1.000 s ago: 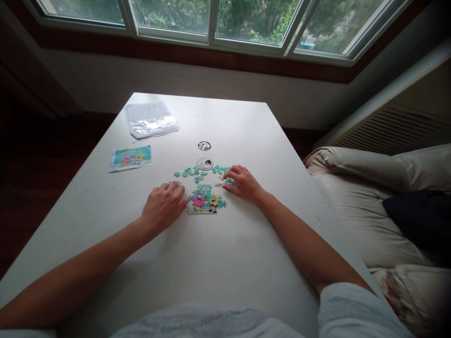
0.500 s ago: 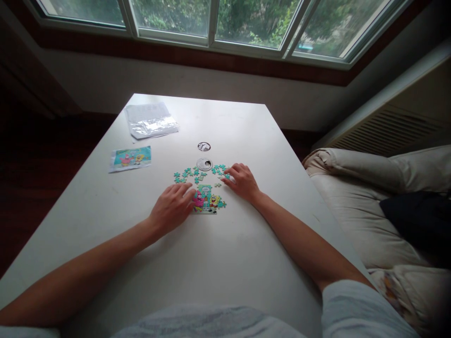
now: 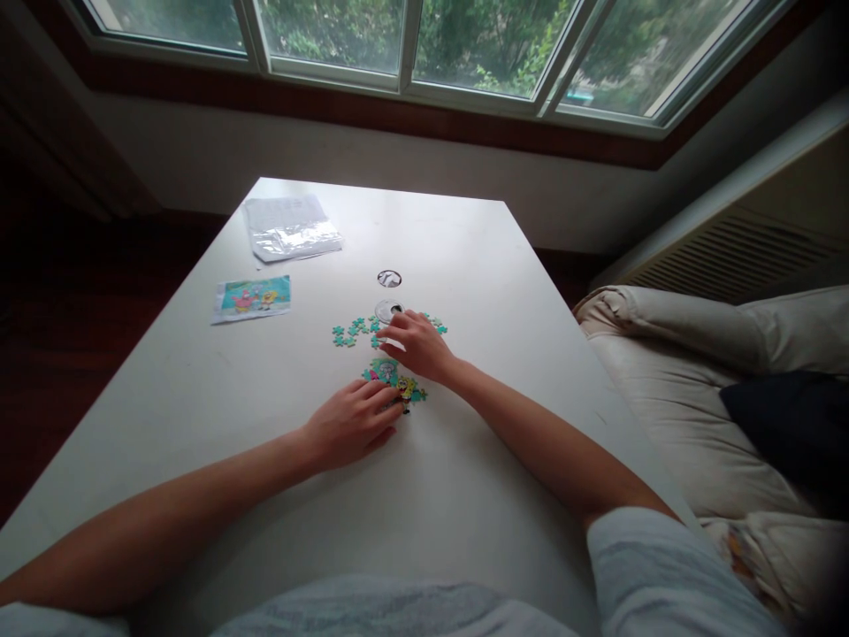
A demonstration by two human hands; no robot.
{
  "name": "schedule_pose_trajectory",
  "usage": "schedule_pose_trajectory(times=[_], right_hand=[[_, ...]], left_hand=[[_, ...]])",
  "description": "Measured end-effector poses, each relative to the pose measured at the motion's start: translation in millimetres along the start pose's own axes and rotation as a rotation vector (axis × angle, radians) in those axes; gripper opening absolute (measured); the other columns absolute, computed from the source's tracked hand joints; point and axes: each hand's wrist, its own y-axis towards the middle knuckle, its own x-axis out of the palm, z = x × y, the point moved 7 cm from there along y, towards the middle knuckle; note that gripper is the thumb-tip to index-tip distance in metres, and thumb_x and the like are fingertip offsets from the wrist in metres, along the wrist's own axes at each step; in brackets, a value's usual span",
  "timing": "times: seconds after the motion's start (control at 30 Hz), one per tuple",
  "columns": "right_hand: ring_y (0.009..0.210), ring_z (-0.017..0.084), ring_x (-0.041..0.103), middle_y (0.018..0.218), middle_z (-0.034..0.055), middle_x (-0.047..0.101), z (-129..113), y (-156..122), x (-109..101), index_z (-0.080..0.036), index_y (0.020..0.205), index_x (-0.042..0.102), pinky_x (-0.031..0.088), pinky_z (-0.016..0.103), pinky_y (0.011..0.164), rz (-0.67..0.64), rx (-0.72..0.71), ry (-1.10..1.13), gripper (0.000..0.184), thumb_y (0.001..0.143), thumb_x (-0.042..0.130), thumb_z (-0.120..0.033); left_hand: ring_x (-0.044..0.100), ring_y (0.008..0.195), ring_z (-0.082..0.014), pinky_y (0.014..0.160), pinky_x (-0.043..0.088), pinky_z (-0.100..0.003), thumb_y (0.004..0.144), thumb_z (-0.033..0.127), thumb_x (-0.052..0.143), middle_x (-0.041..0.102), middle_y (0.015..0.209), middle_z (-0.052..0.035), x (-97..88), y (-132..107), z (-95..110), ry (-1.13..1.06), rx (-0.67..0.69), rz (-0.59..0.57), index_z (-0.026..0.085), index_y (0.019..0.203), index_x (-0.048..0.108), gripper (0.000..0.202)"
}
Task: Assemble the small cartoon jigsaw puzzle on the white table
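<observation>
On the white table a partly joined jigsaw puzzle (image 3: 386, 370) with cartoon figures lies before me. My left hand (image 3: 355, 420) rests on its lower left part, fingers stretched out flat and hiding much of the picture. Just beyond the puzzle, my right hand (image 3: 419, 343) hovers over or touches the loose green puzzle pieces (image 3: 358, 327). Its thumb and forefinger are apart, close to one piece. Several more pieces show to the right of that hand, and some are hidden beneath it.
Two round inserts (image 3: 389, 279) are set in the table (image 3: 279, 363) past the pieces. A small picture sheet (image 3: 252, 299) with the cartoon figures lies on the left. Behind it are papers in a clear plastic sleeve (image 3: 292, 232). A sofa (image 3: 656, 398) stands along the right.
My left hand has slid right and nearer to me, onto the puzzle's lower part. My right hand has moved left, from the right-hand pieces to the middle ones. The view has shifted slightly.
</observation>
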Motion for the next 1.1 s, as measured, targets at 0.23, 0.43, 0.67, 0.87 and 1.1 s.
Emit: schedule_pose_trajectory(times=[0.23, 0.43, 0.67, 0.87, 1.1], right_hand=[[0.108, 0.027, 0.050, 0.109, 0.0095, 0.063, -4.2, 20.9, 10.2, -0.024, 0.111, 0.073, 0.036, 0.039, 0.092, -0.130, 0.059, -0.074, 0.022, 0.094, 0.066, -0.035], [0.112, 0.027, 0.050, 0.113, 0.0083, 0.062, -2.4, 22.2, 11.2, -0.024, 0.107, 0.071, 0.035, 0.038, 0.092, -0.163, 0.097, -0.058, 0.020, 0.090, 0.070, -0.033], [0.111, 0.027, 0.049, 0.112, 0.0077, 0.063, -2.6, 22.5, 9.3, -0.025, 0.106, 0.069, 0.033, 0.039, 0.091, -0.172, 0.077, -0.042, 0.019, 0.090, 0.071, -0.034], [0.109, 0.027, 0.049, 0.111, 0.0078, 0.062, 5.8, 23.0, 14.0, -0.023, 0.099, 0.067, 0.034, 0.038, 0.090, -0.190, 0.078, 0.017, 0.018, 0.087, 0.074, -0.034], [0.103, 0.024, 0.051, 0.105, 0.0055, 0.065, 10.1, 22.5, 16.7, -0.022, 0.098, 0.062, 0.031, 0.036, 0.091, -0.165, 0.046, 0.087, 0.020, 0.086, 0.074, -0.033]], left_hand=[[0.058, 0.111, -0.0264, 0.093, 0.049, -0.041, 0.099, 0.025, 0.052, 0.064, 0.117, -0.0103, -4.9, -1.2, -4.6, 0.021, -0.122, 0.000, 0.018, 0.114, 0.060, 0.019], [0.058, 0.103, -0.0265, 0.089, 0.049, -0.041, 0.095, 0.023, 0.056, 0.062, 0.109, -0.0101, -9.8, 0.4, -3.6, 0.045, -0.197, -0.038, 0.018, 0.116, 0.060, 0.021], [0.057, 0.103, -0.0283, 0.088, 0.049, -0.043, 0.095, 0.023, 0.055, 0.060, 0.111, -0.0107, -9.4, -0.1, -3.7, 0.065, -0.238, -0.054, 0.019, 0.115, 0.060, 0.022], [0.056, 0.105, -0.0294, 0.089, 0.049, -0.044, 0.094, 0.023, 0.057, 0.060, 0.111, -0.0118, -8.9, -1.0, -0.5, 0.028, -0.232, -0.051, 0.020, 0.115, 0.060, 0.022], [0.055, 0.106, -0.0291, 0.090, 0.048, -0.043, 0.093, 0.023, 0.059, 0.060, 0.112, -0.0111, -7.2, -2.1, 3.0, 0.015, -0.244, -0.051, 0.020, 0.116, 0.059, 0.024]])
